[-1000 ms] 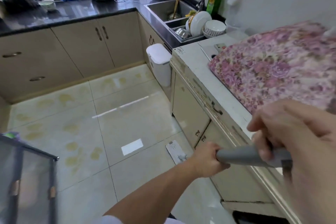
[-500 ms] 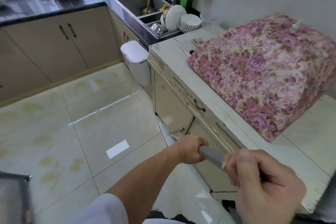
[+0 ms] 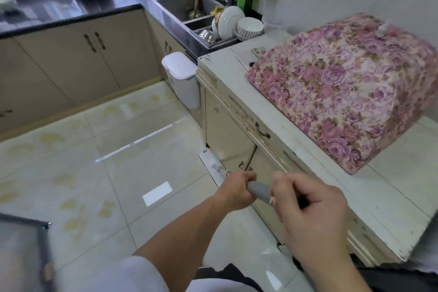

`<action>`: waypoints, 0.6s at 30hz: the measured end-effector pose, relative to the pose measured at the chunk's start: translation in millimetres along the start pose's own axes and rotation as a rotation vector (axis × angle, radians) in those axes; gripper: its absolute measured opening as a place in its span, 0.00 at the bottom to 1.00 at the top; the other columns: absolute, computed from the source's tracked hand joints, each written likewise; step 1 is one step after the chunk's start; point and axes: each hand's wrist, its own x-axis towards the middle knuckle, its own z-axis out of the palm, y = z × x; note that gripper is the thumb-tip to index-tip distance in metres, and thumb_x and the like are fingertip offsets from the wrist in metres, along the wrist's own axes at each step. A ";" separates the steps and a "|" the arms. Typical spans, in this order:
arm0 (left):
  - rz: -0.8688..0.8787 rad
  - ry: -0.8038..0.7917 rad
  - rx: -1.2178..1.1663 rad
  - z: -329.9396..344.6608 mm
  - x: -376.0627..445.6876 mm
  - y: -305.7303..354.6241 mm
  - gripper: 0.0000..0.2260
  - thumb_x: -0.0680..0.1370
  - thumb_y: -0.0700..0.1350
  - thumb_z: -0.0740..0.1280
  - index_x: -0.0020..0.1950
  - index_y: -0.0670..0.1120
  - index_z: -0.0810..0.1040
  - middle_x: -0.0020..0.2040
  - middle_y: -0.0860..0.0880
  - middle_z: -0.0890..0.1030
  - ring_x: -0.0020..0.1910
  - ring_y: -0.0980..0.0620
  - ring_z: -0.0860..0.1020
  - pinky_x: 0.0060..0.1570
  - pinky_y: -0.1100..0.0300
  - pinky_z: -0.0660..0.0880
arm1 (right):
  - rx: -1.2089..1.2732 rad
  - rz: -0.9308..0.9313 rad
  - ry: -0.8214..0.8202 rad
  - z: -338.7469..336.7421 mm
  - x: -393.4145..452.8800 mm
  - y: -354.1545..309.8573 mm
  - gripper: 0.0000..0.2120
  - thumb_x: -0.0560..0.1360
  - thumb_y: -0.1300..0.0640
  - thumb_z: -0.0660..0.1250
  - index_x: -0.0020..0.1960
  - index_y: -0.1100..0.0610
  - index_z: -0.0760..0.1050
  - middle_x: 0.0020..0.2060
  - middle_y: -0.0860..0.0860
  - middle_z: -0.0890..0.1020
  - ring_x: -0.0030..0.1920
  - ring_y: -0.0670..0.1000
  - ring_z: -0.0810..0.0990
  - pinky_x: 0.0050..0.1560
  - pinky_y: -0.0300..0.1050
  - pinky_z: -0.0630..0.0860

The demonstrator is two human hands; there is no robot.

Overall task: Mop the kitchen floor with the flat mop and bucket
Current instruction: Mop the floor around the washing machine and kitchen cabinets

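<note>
We hold the mop by its grey handle [image 3: 259,191] with both hands. The left hand [image 3: 237,191] is the forward one, fingers curled fully round the shaft; the right hand [image 3: 310,211] is nearer the body, fingers wrapped round the upper end. The pad [image 3: 212,168] lies flat on the floor [image 3: 142,149], ahead of and below the left hand, just beside the foot of the cabinet [image 3: 227,140]. Its near end is hidden behind the left hand. The pad's long axis runs roughly along the cabinet front, toward the bin [image 3: 182,78]. The handle slopes from the right hand down and forward to the pad, so the left hand steers and the right hand drives. We judge the step in hand to be a stroke along the cabinet base; a push along the handle would carry the pad toward the bin. Yellowish marks show on the tiles to the left. No bucket is in view.
</note>
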 end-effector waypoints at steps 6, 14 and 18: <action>-0.059 0.128 -0.137 -16.2 -87.3 9.2 0.04 0.72 0.48 0.65 0.38 0.51 0.78 0.36 0.51 0.81 0.36 0.50 0.79 0.35 0.54 0.76 | 0.189 -0.162 -0.007 0.4 -9.2 -46.3 0.15 0.79 0.52 0.65 0.34 0.50 0.77 0.23 0.49 0.74 0.23 0.54 0.70 0.22 0.47 0.66; -0.162 0.084 0.053 -54.9 -165.8 -58.3 0.03 0.73 0.48 0.69 0.39 0.52 0.79 0.34 0.55 0.77 0.36 0.52 0.76 0.39 0.54 0.76 | 0.333 -0.054 0.042 60.3 -49.1 -45.1 0.15 0.80 0.52 0.66 0.35 0.46 0.79 0.23 0.47 0.75 0.21 0.56 0.72 0.26 0.42 0.70; -0.174 0.070 0.037 -85.4 -181.3 -111.4 0.07 0.70 0.50 0.65 0.35 0.51 0.70 0.31 0.55 0.73 0.34 0.51 0.73 0.35 0.53 0.71 | 0.317 0.092 0.059 117.0 -61.6 -42.2 0.19 0.80 0.41 0.67 0.36 0.50 0.80 0.23 0.50 0.76 0.24 0.59 0.75 0.27 0.52 0.75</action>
